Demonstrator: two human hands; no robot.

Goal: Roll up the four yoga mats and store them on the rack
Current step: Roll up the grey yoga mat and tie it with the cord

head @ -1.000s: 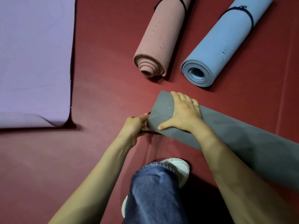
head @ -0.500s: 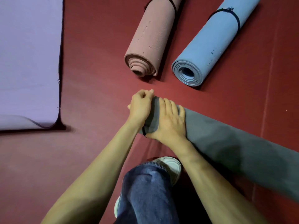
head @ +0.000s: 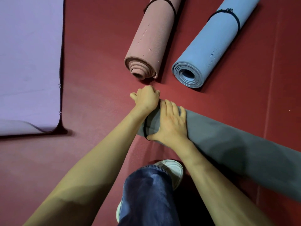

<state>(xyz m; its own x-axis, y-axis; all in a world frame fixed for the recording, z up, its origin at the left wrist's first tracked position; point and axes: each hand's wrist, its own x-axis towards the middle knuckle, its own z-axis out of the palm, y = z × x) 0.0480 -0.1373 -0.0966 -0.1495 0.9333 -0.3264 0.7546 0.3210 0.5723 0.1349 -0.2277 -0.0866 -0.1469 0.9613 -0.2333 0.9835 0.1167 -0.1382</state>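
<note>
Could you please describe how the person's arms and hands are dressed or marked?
No sleeves show: the left arm and right arm are bare. The left grip and right grip are ungloved hands, and no rings, watch or wristbands are visible. The person also wears blue jeans and a white shoe.

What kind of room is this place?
Probably a yoga or exercise room: a red floor, a rolled pink mat and blue mat tied with bands, and a purple mat lying flat.
</note>
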